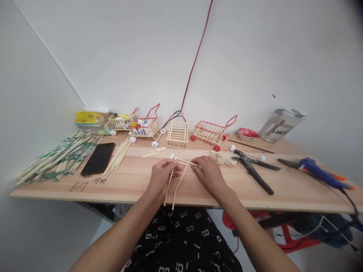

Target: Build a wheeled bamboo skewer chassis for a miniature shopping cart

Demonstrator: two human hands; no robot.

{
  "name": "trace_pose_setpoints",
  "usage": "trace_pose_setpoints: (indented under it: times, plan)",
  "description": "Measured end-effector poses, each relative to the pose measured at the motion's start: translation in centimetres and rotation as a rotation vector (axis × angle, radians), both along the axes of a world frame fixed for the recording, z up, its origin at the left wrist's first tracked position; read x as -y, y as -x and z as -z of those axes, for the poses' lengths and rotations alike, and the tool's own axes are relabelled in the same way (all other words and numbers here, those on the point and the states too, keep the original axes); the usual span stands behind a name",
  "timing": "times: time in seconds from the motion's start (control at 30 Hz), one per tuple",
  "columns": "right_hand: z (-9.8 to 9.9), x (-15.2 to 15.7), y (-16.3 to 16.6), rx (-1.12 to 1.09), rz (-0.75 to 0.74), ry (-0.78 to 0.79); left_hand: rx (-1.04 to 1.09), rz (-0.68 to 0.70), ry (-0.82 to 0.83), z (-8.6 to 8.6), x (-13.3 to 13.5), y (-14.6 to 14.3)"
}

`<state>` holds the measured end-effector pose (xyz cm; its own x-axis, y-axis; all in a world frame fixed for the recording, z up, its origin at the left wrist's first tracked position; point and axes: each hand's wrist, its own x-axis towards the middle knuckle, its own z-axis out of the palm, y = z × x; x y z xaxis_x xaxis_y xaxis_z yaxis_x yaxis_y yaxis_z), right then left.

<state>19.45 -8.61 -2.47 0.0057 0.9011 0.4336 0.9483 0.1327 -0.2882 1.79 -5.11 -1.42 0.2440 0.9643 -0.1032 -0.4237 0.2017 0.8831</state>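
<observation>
Two hands meet over one stick frame (178, 177) at the table's (136, 185) near edge. Left hand (161, 175) pinches its long sticks, likely steadying them. Right hand (208, 173) pinches the crossbar's far end. Left of the grip: phone (98, 158), loose sticks (117, 156). Right of it: pliers (253, 170), glue gun (317, 170).

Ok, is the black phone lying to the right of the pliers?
No, the black phone lies at the table's left by the chopstick packs, while the pliers lie at the right.
</observation>
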Motion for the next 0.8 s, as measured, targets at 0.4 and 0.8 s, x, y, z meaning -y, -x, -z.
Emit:
trace_pose_setpoints:
  times: [0.4, 0.8]
  plan:
    - [-0.3, 0.7, -0.4, -0.189, 0.026, -0.079, -0.037, 0.009, 0.003, -0.2, 0.2, -0.2]
    - [-2.2, 1.5, 1.6, -0.211, -0.135, -0.140, -0.020, 0.002, -0.046, 0.0, 0.4, -0.1]
